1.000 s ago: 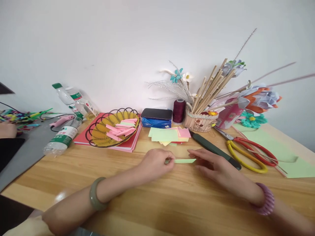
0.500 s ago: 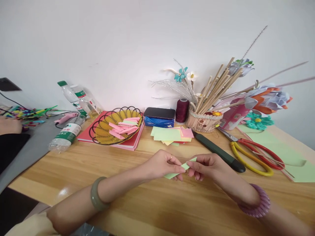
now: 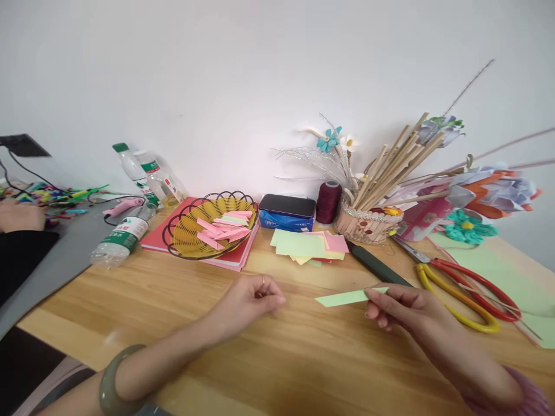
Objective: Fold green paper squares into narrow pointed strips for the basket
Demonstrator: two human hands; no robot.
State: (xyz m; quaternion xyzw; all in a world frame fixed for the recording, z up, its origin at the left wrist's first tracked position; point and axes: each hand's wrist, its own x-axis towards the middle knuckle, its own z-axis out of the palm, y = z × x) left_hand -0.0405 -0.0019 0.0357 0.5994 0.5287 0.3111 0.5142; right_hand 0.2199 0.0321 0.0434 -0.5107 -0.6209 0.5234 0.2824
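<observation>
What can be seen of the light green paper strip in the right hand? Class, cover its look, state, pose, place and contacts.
The light green paper strip is long, narrow and straight, with a slanted free end; any folded layers cannot be made out. The right hand pinches it near the other end, whose pointed tip shows past the thumb. It appears held above the wooden table, slightly slanted in the picture, its free end toward the left hand, which is apart from it.

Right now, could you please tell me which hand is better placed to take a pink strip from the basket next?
Probably the left hand: it looks empty and is nearer the basket, while the right hand pinches the green strip.
</observation>
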